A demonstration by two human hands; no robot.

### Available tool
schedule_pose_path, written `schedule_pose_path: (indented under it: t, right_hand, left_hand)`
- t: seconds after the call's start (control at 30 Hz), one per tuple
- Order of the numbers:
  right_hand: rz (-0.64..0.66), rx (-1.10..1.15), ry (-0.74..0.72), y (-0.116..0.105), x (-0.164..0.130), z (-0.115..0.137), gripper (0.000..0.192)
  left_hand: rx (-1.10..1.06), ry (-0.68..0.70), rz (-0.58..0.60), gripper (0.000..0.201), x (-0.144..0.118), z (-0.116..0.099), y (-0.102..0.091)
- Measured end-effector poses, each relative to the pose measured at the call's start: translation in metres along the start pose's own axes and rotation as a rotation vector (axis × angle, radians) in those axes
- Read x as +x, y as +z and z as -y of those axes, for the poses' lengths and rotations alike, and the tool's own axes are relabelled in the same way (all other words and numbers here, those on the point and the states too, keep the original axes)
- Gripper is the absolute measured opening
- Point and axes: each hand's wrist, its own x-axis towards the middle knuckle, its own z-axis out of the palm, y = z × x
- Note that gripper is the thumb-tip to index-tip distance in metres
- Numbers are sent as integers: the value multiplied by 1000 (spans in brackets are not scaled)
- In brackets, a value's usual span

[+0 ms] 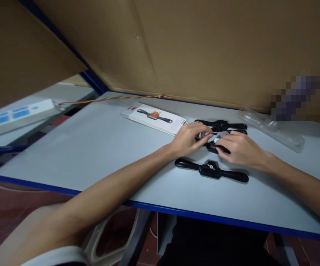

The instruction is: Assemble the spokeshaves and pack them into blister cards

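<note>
One black two-handled tool, the near tool (210,170), lies flat on the table (107,144) with neither hand on it. Just beyond it is the middle tool (212,147), largely covered by the hands. The right hand (239,147) is curled and narrow, seemingly closed around the handle above the near tool's right half. The left hand (190,138), beyond the near tool's left handle, brings thumb and fingertips almost together; whether anything is pinched there I cannot tell. Between the hands, beyond the near tool's centre, shows a small grey piece (222,134), perhaps a blade. If it is loose, it could slip out and drop beside the near tool; if its edge is sharp, fingers this close could be nicked. The middle tool might also twist should the right hand's hold slacken, and a wrist pulled straight back could knock the near tool. Farther beyond the near tool, a far tool (221,125) crowds the fingers, so a forward push would likely bump it. The printed packs (154,118) lie beyond and left of the near tool, the clear plastic shell (273,129) beyond and right, limiting reach both ways. The widest open room is left of the near tool; toward the person, a bare strip separates it from the blue front edge (162,208), where a rolling part could fall.
</note>
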Motion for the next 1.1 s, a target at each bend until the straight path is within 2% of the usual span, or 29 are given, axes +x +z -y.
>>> schedule_pose_path:
  t: [0.1,0.27,0.37,0.43,0.57,0.73,0.87,1.0,1.1]
  right_hand:
    - [19,157,80,-9,1,1,25]
    - [-85,418,361,-21,10,1,23]
    - [-58,558,453,-26,16,1,26]
    - [4,560,457,-27,18,1,23]
    - [101,382,407,-24,16,-7,23]
    - [230,231,285,-21,24,-23,25]
    - [315,212,248,-23,41,-32,15]
    - [392,202,246,-19,53,-36,16]
    - [368,252,237,-13,56,-38,16]
  left_hand:
    - [41,15,31,21,-1,1,1]
    - [40,77,52,25,0,-3,0]
    - [37,123,53,28,1,-6,3]
    - [35,130,37,27,2,-7,5]
    - [83,91,35,26,3,-3,2]
    - [180,83,268,30,4,1,-9]
    - [192,83,428,38,4,0,-11]
    - [115,-40,477,42,4,-2,-9]
    - [-8,-155,487,39,5,-4,-8]
